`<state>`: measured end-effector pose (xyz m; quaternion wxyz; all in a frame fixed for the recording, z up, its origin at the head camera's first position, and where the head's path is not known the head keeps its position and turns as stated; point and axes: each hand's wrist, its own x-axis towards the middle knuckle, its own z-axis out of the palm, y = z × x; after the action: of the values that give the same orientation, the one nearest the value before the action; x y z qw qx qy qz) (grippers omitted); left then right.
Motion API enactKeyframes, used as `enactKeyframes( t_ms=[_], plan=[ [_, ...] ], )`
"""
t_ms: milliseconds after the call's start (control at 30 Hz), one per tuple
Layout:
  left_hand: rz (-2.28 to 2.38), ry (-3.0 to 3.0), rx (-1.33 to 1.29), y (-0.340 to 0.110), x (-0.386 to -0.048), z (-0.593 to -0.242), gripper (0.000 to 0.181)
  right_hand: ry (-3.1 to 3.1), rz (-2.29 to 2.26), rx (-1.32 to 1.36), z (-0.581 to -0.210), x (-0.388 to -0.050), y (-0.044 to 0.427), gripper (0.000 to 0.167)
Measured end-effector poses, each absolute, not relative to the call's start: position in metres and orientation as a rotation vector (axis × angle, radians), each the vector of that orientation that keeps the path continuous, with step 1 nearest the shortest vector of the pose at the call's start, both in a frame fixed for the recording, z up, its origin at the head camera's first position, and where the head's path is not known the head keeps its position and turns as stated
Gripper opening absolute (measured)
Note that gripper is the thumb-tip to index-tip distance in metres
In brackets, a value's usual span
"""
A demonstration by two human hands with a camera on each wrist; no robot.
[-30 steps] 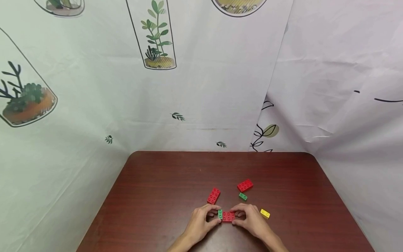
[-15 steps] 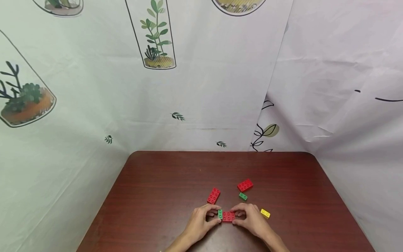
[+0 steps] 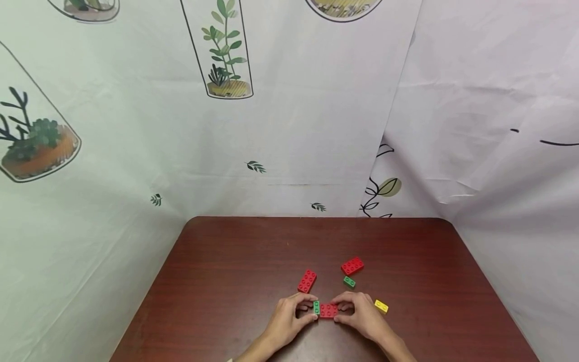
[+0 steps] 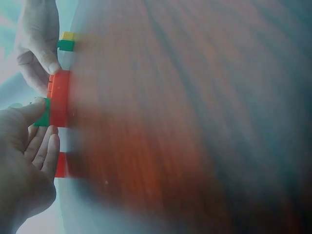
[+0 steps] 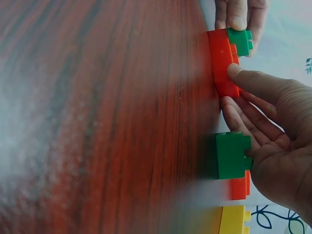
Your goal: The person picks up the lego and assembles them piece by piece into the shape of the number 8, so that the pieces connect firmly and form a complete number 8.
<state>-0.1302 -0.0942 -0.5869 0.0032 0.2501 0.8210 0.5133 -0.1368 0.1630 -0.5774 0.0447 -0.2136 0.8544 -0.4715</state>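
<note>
A red toy building brick [image 3: 328, 311] lies flat on the table between my hands, studs up. A small green two-stud brick [image 3: 316, 307] sits on top of its left end, as the right wrist view also shows the green brick [image 5: 239, 42] above the red brick [image 5: 221, 63]. My left hand [image 3: 288, 318] pinches the green brick between thumb and fingers. With thumb and fingers, my right hand [image 3: 363, 315] grips the red brick's right end. Fingertips hide parts of both bricks.
Behind my left hand lies another red brick [image 3: 307, 281]. A third red brick [image 3: 352, 266] lies farther back, with a loose green brick [image 3: 349, 282] in front of it. A yellow brick [image 3: 381, 306] is right of my right hand. Patterned cloth [image 3: 289, 125] surrounds the brown table [image 3: 217, 271].
</note>
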Motion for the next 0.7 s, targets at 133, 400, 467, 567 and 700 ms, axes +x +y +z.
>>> enactKeyframes(
  t_ms=[133, 400, 467, 567, 700],
  plan=[
    [1.603, 2.576, 0.783, -0.094, -0.130, -0.586, 0.031, 2.600, -1.448, -0.660, -0.577, -0.137, 0.165, 0.029],
    [1.625, 2.568, 0.778, -0.094, -0.129, -0.587, 0.032, 2.574, -1.460, -0.669, -0.575, -0.137, 0.165, 0.029],
    [1.643, 2.552, 0.778, -0.095, -0.130, -0.589, 0.033, 2.569, -1.461, -0.669, -0.574, -0.136, 0.165, 0.029],
    [1.679, 2.516, 0.766, -0.095, -0.130, -0.592, 0.033, 2.561, -1.462, -0.662, -0.574, -0.136, 0.165, 0.030],
    [1.725, 2.473, 0.740, -0.096, -0.130, -0.596, 0.035, 2.544, -1.473, -0.654, -0.573, -0.135, 0.165, 0.030]
  ],
)
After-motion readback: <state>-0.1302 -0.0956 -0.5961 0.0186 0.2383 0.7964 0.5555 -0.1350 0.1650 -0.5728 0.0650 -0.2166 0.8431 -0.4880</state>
